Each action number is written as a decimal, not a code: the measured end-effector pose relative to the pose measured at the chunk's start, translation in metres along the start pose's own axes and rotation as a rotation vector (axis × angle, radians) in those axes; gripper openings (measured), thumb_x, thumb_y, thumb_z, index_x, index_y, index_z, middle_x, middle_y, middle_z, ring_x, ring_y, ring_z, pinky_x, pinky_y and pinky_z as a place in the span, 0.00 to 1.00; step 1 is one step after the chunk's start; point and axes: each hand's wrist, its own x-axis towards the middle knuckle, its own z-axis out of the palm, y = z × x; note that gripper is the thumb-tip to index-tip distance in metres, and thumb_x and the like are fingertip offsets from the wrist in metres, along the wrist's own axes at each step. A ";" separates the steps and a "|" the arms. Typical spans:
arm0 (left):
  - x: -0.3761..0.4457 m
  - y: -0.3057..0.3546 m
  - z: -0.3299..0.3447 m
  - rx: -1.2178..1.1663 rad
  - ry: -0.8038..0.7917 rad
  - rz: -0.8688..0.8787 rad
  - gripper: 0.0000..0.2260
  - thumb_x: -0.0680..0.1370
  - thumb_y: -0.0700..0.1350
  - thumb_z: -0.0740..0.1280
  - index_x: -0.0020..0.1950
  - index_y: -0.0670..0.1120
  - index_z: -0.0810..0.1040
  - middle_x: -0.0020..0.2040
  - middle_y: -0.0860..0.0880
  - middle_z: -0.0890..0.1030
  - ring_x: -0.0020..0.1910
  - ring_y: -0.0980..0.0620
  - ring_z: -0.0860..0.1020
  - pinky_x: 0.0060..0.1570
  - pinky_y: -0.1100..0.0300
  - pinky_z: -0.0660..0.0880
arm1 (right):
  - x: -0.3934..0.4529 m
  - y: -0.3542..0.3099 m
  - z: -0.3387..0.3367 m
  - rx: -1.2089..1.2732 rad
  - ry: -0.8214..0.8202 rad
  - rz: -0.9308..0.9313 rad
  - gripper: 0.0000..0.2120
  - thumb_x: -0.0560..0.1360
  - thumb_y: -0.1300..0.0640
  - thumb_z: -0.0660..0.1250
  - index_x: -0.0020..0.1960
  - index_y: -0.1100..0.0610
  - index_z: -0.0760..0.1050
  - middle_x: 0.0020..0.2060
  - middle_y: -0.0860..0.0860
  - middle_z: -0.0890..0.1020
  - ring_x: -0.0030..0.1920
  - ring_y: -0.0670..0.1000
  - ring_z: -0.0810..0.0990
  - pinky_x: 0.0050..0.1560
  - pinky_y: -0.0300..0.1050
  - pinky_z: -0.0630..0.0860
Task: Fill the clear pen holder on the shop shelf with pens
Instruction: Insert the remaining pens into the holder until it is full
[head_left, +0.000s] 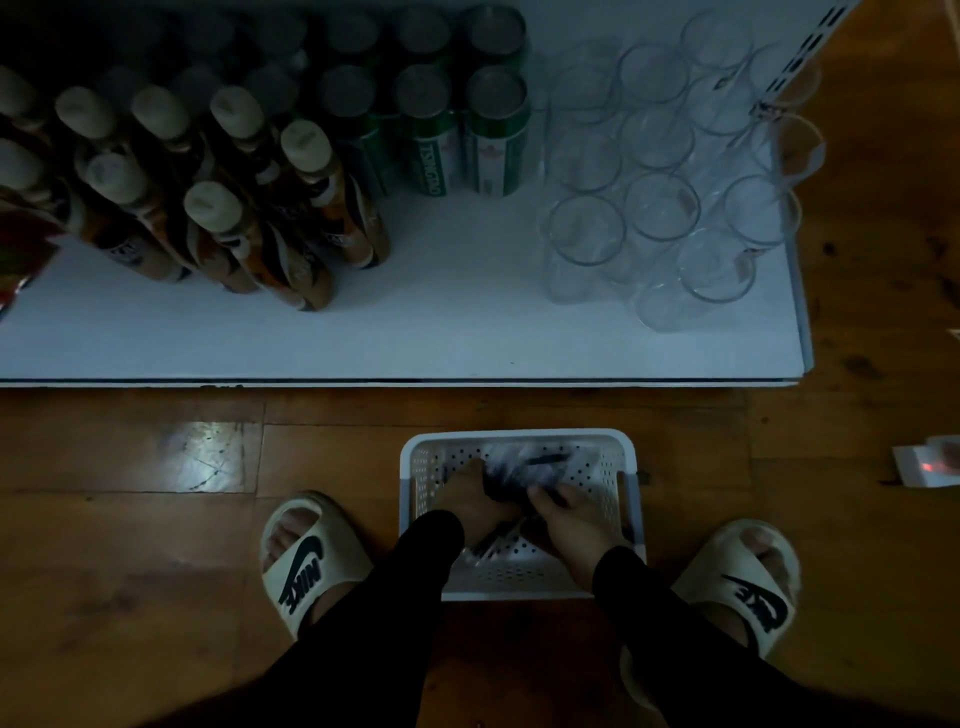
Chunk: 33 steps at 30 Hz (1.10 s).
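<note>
A white perforated basket (519, 439) stands on the wooden floor between my feet, with dark pens (524, 475) lying in it. Both my hands are down inside it. My left hand (470, 506) curls its fingers round a bundle of the pens. My right hand (563, 519) grips pens from the other side, fingers bent. Several clear cylindrical holders (662, 208) stand grouped on the right part of the white shelf (415, 332), all without pens. The scene is dim and the pens blur together.
Brown bottles (234, 208) with pale caps lean at the shelf's left. Green cans (462, 130) stand behind the shelf's middle. A white packet (922, 465) lies on the floor at far right. My slippered feet (306, 561) flank the basket.
</note>
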 end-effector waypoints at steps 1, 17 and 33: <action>0.001 -0.002 0.000 -0.010 0.009 0.005 0.12 0.71 0.48 0.73 0.50 0.46 0.77 0.49 0.47 0.82 0.45 0.50 0.80 0.48 0.56 0.78 | 0.000 0.000 0.001 -0.016 0.009 0.000 0.11 0.78 0.48 0.65 0.58 0.51 0.77 0.54 0.51 0.82 0.54 0.53 0.82 0.58 0.54 0.80; -0.010 0.002 -0.010 -0.025 0.009 0.032 0.10 0.67 0.42 0.74 0.47 0.46 0.80 0.41 0.49 0.82 0.41 0.51 0.80 0.42 0.59 0.77 | -0.012 -0.008 0.008 -0.149 0.122 -0.093 0.04 0.79 0.51 0.64 0.48 0.46 0.77 0.47 0.49 0.83 0.49 0.52 0.83 0.57 0.55 0.80; -0.097 0.036 -0.053 -0.296 0.118 0.115 0.12 0.65 0.42 0.73 0.46 0.40 0.81 0.40 0.40 0.83 0.40 0.42 0.83 0.44 0.47 0.81 | -0.116 -0.062 0.012 -0.390 0.084 -0.425 0.06 0.80 0.52 0.62 0.53 0.53 0.74 0.48 0.57 0.81 0.47 0.56 0.81 0.54 0.55 0.79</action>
